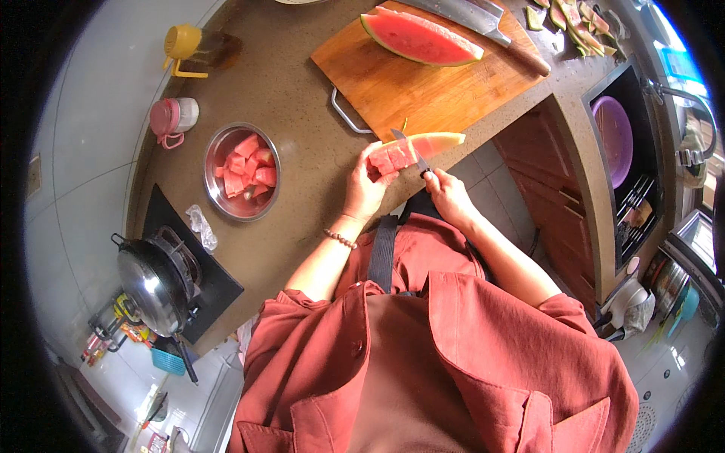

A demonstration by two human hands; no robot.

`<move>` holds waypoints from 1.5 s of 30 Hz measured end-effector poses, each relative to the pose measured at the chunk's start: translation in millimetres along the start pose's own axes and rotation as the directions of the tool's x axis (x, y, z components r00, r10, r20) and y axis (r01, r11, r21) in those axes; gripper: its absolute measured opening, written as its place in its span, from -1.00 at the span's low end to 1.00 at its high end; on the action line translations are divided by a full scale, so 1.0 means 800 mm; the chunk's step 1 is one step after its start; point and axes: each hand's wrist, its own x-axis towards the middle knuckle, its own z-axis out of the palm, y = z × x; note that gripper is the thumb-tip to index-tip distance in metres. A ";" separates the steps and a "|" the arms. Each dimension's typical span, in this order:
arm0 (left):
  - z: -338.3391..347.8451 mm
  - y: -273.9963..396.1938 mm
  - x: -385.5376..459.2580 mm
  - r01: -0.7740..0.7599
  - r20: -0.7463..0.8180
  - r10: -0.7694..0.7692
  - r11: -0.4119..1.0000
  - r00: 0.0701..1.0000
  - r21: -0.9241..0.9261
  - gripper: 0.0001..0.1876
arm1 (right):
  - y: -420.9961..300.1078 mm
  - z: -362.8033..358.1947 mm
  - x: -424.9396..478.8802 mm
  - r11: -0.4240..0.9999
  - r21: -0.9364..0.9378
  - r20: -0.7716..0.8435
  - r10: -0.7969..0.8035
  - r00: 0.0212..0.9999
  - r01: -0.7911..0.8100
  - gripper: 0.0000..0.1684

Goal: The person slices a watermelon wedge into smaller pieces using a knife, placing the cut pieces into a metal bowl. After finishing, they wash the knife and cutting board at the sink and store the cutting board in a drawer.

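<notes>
My left hand (365,184) grips a watermelon slice (392,156) whose red flesh is scored into chunks. Pale rind (447,139) stretches from it to the right, over the near edge of the cutting board. In my right hand (448,195) is a small paring knife (419,160), its blade against the slice between flesh and rind. Left of my hands, a steel bowl (209,189) holds several watermelon chunks (246,166). A larger watermelon wedge (422,39) lies on the wooden cutting board (385,90), beside a cleaver (481,22) with a wooden handle.
Cut rinds (583,28) are heaped at the back right. A sink with a purple basin (614,141) is at the right. Toward the left wall stand a pink-lidded jar (174,120), a yellow-topped jug (184,45) and a lidded wok (153,286) on the stove. Crumpled plastic (201,227) lies near the bowl.
</notes>
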 end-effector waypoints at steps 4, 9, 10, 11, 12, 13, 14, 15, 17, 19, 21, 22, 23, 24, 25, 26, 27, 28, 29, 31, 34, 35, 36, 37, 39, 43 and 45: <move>0.006 0.000 -0.002 0.043 -0.028 -0.046 0.996 0.999 -0.079 -0.37 | 0.002 0.008 0.007 0.996 0.021 0.067 0.089 0.994 -0.090 -0.56; 0.004 0.001 -0.001 0.149 0.014 -0.149 0.985 0.989 -0.088 -0.38 | -0.002 0.022 0.016 0.983 0.179 0.069 0.023 0.997 -0.035 -0.55; 0.004 0.002 -0.001 0.169 0.017 -0.168 0.983 0.986 -0.074 -0.38 | -0.002 0.024 0.016 0.975 0.216 0.077 0.026 0.997 -0.042 -0.55; 0.003 0.000 0.000 0.142 0.012 -0.142 0.985 0.990 -0.095 -0.37 | -0.004 0.023 0.017 0.973 0.219 0.105 0.044 0.994 -0.067 -0.55; 0.004 -0.003 0.000 0.114 0.006 -0.114 0.986 0.993 -0.118 -0.37 | -0.008 0.019 0.018 0.972 0.219 0.130 0.062 0.989 -0.090 -0.56; 0.005 -0.006 0.001 0.086 0.000 -0.087 0.986 0.996 -0.141 -0.37 | -0.012 0.016 0.017 0.969 0.217 0.156 0.080 0.984 -0.114 -0.56; 0.004 -0.008 0.001 0.087 0.008 -0.086 0.979 0.996 -0.182 -0.37 | -0.015 0.015 0.015 0.970 0.214 0.154 0.081 0.985 -0.113 -0.55; 0.002 -0.007 0.003 0.083 0.016 -0.081 0.972 0.997 -0.221 -0.37 | -0.019 0.015 0.015 0.971 0.213 0.151 0.076 0.986 -0.107 -0.55; -0.003 -0.004 0.001 0.057 0.012 -0.057 0.954 0.998 -0.294 -0.37 | -0.033 0.010 0.012 0.967 0.215 0.186 0.096 0.978 -0.136 -0.54; -0.015 0.010 -0.005 0.006 -0.021 -0.014 0.934 1.000 -0.358 -0.38 | -0.061 0.001 0.007 0.956 0.214 0.265 0.139 0.954 -0.198 -0.54; -0.035 0.030 -0.012 0.003 -0.070 -0.037 0.901 0.997 -0.433 -0.40 | -0.098 -0.001 0.005 0.977 0.167 0.343 0.067 0.937 -0.131 -0.55; -0.051 0.039 -0.016 -0.030 -0.107 -0.017 0.902 0.994 -0.430 -0.41 | -0.117 0.001 0.005 0.970 0.202 0.409 0.040 0.912 -0.133 -0.55; -0.065 0.051 -0.020 -0.063 -0.145 0.001 0.903 0.989 -0.425 -0.41 | -0.134 0.003 0.005 0.962 0.234 0.474 0.011 0.880 -0.139 -0.55; -0.079 0.070 -0.028 -0.069 -0.180 -0.006 0.911 0.984 -0.407 -0.42 | -0.149 0.006 0.007 0.965 0.226 0.529 -0.004 0.848 -0.136 -0.58; -0.091 0.072 -0.036 -0.093 -0.229 0.004 0.920 0.973 -0.380 -0.42 | -0.163 0.013 0.005 0.982 0.165 0.520 -0.010 0.854 -0.089 -0.59; -0.102 0.073 -0.043 -0.115 -0.276 0.014 0.929 0.961 -0.352 -0.42 | -0.177 0.021 0.002 0.994 0.103 0.509 -0.018 0.860 -0.040 -0.60; -0.111 0.074 -0.051 -0.134 -0.322 0.024 0.936 0.947 -0.326 -0.42 | -0.189 0.029 -0.001 0.999 0.041 0.498 -0.027 0.867 0.008 -0.61; -0.117 0.080 -0.058 -0.156 -0.370 0.023 0.929 0.929 -0.334 -0.42 | -0.200 0.034 -0.003 0.999 0.049 0.535 -0.024 0.845 -0.003 -0.62; -0.125 0.080 -0.065 -0.175 -0.401 0.037 0.934 0.915 -0.313 -0.42 | -0.205 0.041 0.000 0.999 0.049 0.569 -0.029 0.822 0.002 -0.62; -0.139 0.076 -0.075 -0.208 -0.454 0.062 0.938 0.889 -0.278 -0.43 | -0.214 0.053 0.009 0.999 0.045 0.627 -0.029 0.779 0.001 -0.62; -0.181 0.060 -0.093 -0.200 -0.574 0.005 0.940 0.819 -0.277 -0.46 | -0.248 0.055 0.017 0.991 -0.081 0.516 -0.049 0.855 0.105 -0.66; -0.198 0.058 -0.101 -0.173 -0.601 -0.066 0.928 0.797 -0.331 -0.48 | -0.256 0.056 0.021 0.991 -0.067 0.524 -0.063 0.849 0.114 -0.67; -0.212 0.052 -0.104 -0.194 -0.620 -0.040 0.932 0.784 -0.305 -0.50 | -0.260 0.064 0.023 0.968 -0.121 0.488 -0.133 0.862 0.218 -0.69; -0.223 0.049 -0.107 -0.158 -0.640 -0.035 0.957 0.768 -0.242 -0.49 | -0.258 0.077 0.021 0.911 -0.119 0.445 -0.307 0.841 0.395 -0.70; -0.235 0.045 -0.107 -0.199 -0.672 0.015 0.960 0.741 -0.198 -0.49 | -0.253 0.114 0.010 0.702 -0.140 0.352 -0.624 0.698 0.698 -0.72; -0.238 0.042 -0.101 -0.221 -0.693 0.034 0.958 0.720 -0.184 -0.50 | -0.246 0.162 -0.010 0.585 -0.257 0.295 -0.710 0.639 0.769 -0.78; -0.238 0.046 -0.099 -0.226 -0.685 0.024 0.952 0.728 -0.207 -0.51 | -0.248 0.166 -0.013 0.581 -0.317 0.321 -0.678 0.661 0.750 -0.78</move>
